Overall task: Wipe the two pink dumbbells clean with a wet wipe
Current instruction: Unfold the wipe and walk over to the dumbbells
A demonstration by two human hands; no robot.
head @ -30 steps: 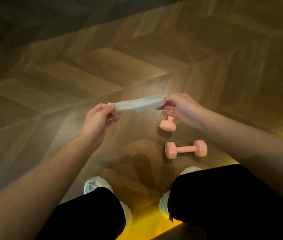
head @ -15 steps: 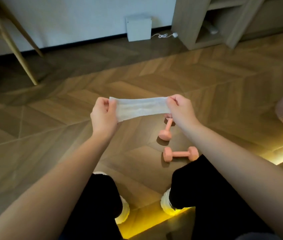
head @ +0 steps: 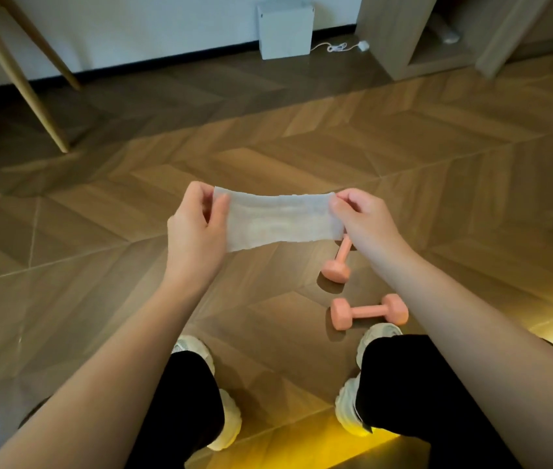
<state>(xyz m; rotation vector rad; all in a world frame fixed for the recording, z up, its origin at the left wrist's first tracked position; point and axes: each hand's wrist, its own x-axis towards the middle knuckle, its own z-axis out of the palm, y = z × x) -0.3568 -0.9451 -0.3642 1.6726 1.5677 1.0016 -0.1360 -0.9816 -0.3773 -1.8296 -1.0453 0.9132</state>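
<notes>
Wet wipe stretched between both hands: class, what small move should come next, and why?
Probably lower the wet wipe onto the nearer dumbbell. The left hand and right hand pinch its ends, holding it spread in the air, while that dumbbell and the farther dumbbell lie untouched on the floor.

The person is wearing black trousers [head: 420, 384], the dark cloth covering both legs down to the shoes. On the feet they are wearing chunky white trainers, the left shoe [head: 227, 424] and the right shoe [head: 349, 411] both showing thick, ridged soles. The left forearm [head: 116, 384] and right forearm [head: 471, 326] are going bare, as are the left hand [head: 197, 228] and right hand [head: 366, 221].
</notes>
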